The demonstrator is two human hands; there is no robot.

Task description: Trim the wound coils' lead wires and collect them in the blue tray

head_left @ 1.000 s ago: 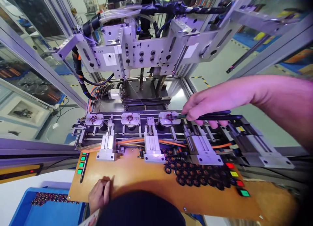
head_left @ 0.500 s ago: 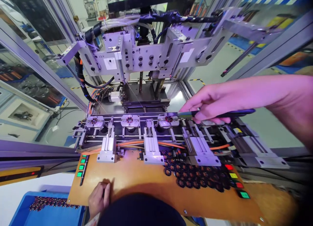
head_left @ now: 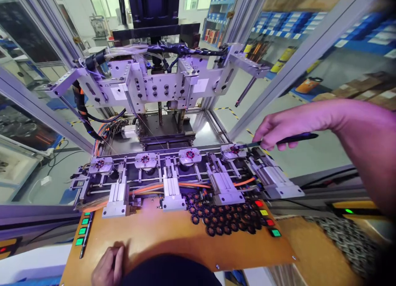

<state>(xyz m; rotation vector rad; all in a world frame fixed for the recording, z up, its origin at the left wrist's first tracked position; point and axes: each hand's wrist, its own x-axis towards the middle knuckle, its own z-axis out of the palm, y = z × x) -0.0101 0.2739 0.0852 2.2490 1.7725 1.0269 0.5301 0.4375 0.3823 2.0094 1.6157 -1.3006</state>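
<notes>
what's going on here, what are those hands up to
A person's right hand holds a slim dark tool, its tip at the ring on the rightmost of four metal fixtures; contact is hard to tell. The other three fixtures bear rings too. The left hand rests curled on the orange-brown board, beside no visible tool. Dark round parts lie clustered there.

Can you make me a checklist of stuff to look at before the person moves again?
1. Right hand gripping the dark tool: ok.
2. Tool clear of the rightmost holder: not ok, its tip reaches over it in this view.
3. Ring sitting properly in that holder: cannot tell, too small.
4. Other three holders carrying a ring each: ok.
5. Left hand away from the green buttons on the left: ok, it rests on the brown board.
</notes>
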